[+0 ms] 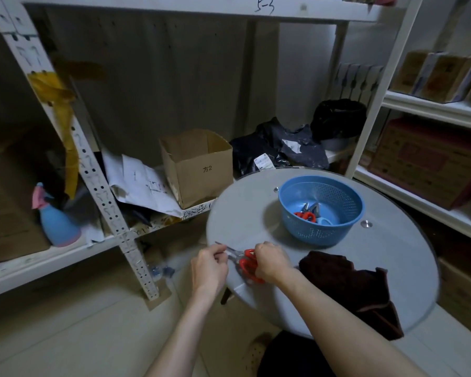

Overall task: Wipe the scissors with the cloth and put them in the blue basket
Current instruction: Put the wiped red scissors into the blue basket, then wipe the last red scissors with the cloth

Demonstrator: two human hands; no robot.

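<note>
Now we hold the scissors (245, 263) at the table (242, 213) edge
Our left hand (210, 268) pinches the blades, our right hand (271, 261) grips the red handles; the cloth (351, 284) lies beside

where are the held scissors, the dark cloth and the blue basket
held red-handled scissors (246, 265): head view, on a red handle loop
dark cloth (348, 289): head view, middle of the fabric
blue basket (320, 233): head view, front perforated wall
</note>
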